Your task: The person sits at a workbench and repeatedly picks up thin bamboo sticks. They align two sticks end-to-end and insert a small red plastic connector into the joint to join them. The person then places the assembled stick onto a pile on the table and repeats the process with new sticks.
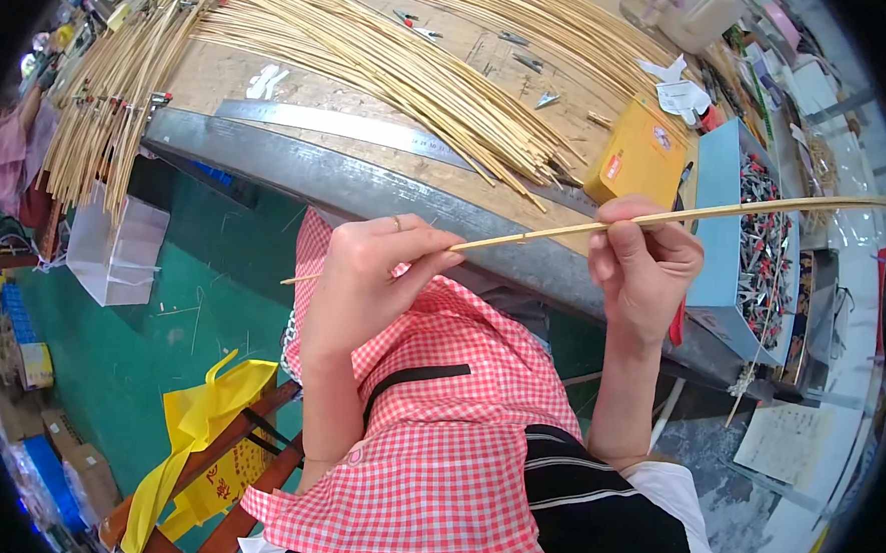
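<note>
A long, thin bamboo strip [535, 233] runs across in front of me, above my lap, rising gently to the right. My left hand [358, 277] pinches it between thumb and fingers; a ring is on one finger. Behind this hand the strip is partly hidden, and its short end shows at the left. My right hand [644, 262] grips it farther along between thumb and bent fingers, and the long end reaches past the blue box. Small joints mark the strip between my hands. A red checked apron [445, 427] lies below them.
Many bamboo strips [375, 53] cover the wooden bench, with a bundle [122, 89] overhanging its left end. A steel ruler [341, 123] lies near the bench's metal edge [368, 172]. At right are a yellow box [635, 151] and a blue box [718, 191] full of small clips.
</note>
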Available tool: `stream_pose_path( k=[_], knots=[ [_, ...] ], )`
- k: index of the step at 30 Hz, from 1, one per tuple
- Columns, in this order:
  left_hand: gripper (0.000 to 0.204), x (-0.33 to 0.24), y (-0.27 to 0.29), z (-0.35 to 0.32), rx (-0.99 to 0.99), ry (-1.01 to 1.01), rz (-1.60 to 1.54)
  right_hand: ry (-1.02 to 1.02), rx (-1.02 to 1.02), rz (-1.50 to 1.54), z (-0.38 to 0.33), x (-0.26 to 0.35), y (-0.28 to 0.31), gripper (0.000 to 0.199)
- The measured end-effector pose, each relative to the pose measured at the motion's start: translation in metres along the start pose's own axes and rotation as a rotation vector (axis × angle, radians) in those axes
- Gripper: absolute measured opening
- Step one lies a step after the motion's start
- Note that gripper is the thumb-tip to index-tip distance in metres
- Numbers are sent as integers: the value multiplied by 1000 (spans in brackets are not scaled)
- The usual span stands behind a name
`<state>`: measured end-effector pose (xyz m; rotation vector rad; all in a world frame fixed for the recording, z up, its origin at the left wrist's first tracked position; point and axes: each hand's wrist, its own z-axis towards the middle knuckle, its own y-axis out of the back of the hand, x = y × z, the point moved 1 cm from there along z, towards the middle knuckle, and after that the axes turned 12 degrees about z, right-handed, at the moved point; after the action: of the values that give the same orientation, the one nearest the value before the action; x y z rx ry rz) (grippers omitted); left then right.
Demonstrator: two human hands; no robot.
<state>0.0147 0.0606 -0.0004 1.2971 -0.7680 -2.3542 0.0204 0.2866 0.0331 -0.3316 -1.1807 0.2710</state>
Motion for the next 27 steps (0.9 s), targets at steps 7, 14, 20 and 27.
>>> stream_pose_path(
  k=[7, 14, 20, 27],
  knots=[
    [13, -8, -7, 1, 24, 18, -428, 16, 237, -16, -10, -24, -22, 10],
    [8, 3, 0, -3, 9, 126, -353, 2, 683, -344, 37, -23, -16, 15],
    [8, 2, 2, 4, -173, 175, -183, 148, 572, -1261, 141, -70, 45, 19],
    [4, 2, 3, 0, -259, 143, -45, 184, 693, -1516, 167, -97, 57, 17]
  ],
)
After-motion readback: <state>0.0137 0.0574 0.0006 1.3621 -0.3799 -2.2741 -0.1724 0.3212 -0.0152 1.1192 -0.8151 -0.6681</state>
